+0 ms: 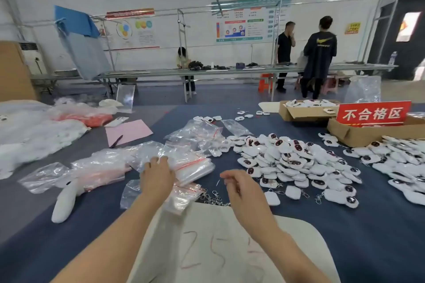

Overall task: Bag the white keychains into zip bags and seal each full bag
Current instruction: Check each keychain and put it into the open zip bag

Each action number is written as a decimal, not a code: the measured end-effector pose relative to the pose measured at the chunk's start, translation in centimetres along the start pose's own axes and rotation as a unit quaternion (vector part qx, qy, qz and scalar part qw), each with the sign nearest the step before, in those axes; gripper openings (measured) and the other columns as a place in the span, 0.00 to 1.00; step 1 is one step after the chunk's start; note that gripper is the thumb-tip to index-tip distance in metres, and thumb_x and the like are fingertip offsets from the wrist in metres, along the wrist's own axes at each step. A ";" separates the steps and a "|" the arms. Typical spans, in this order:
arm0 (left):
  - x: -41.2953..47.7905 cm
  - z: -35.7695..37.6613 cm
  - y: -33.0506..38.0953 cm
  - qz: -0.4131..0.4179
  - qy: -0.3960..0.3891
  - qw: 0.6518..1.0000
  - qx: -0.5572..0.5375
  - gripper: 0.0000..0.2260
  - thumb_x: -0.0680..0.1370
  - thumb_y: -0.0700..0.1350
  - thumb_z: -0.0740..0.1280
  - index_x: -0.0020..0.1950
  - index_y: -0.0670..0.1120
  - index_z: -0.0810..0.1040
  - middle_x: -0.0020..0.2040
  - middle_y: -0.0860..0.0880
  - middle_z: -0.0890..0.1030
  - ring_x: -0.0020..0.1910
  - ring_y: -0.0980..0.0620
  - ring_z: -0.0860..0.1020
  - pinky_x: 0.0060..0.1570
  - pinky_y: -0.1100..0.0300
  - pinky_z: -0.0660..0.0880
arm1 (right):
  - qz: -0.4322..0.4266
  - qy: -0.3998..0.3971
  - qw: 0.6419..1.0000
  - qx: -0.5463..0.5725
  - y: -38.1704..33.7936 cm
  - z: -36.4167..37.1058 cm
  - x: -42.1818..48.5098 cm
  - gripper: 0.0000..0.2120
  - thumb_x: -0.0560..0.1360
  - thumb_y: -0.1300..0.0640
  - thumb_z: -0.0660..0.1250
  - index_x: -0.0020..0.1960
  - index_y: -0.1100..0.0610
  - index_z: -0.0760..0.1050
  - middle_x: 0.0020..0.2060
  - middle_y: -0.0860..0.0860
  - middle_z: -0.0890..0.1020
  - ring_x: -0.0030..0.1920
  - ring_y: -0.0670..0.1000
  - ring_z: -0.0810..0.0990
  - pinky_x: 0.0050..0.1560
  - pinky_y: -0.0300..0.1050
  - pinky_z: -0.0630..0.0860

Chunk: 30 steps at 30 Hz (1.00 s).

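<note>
Two hands work near the front edge of the dark blue cloth-covered worktop [368,236]. My left hand [157,178] lies fingers-down on the stack of clear plastic zip bags with red seal strips [197,169]. Its grip looks flat rather than pinching, though blur makes that uncertain. My right hand [239,187] hovers loosely curled, its grip released and holding nothing. The heap of white padded keychains with dark eye patches [287,163] lies to the right of both hands, so the right hand is nearer. The bag stack's long axis slants toward that heap.
</note>
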<state>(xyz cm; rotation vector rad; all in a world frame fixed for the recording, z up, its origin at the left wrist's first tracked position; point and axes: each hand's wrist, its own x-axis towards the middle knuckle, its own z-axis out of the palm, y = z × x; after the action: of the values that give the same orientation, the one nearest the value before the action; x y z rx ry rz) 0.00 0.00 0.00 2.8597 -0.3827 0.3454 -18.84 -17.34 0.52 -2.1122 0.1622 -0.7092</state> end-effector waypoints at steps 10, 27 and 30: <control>5.6 1.9 -4.7 0.001 0.012 0.998 0.054 0.17 0.83 0.54 0.61 0.67 0.47 0.74 0.65 0.45 0.77 0.65 0.43 0.73 0.61 0.49 0.70 | 0.006 -0.009 1.000 -0.022 4.3 1.3 6.6 0.15 0.82 0.62 0.59 0.61 0.47 0.76 0.57 0.43 0.77 0.56 0.33 0.73 0.53 0.30 0.72; -3.0 -2.2 4.9 0.407 0.164 0.870 -0.225 0.07 0.83 0.46 0.59 0.57 0.50 0.75 0.61 0.52 0.83 0.57 0.52 0.79 0.61 0.59 0.72 | 0.282 0.043 0.828 0.483 3.1 -1.7 8.6 0.12 0.86 0.58 0.52 0.57 0.58 0.74 0.50 0.57 0.84 0.52 0.60 0.80 0.49 0.51 0.80; -4.4 -1.1 6.9 0.472 0.134 0.841 -0.228 0.07 0.83 0.45 0.60 0.54 0.46 0.77 0.61 0.52 0.82 0.61 0.54 0.78 0.62 0.60 0.70 | 0.295 0.082 0.736 0.604 3.6 -3.3 6.5 0.07 0.85 0.62 0.55 0.55 0.62 0.71 0.35 0.57 0.84 0.41 0.57 0.82 0.47 0.49 0.84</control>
<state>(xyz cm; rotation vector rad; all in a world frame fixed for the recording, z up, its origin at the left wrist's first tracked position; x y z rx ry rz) -6.30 -5.18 1.27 1.9204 -1.5595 0.6855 -14.71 -24.25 1.99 -0.6553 0.3351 -0.3899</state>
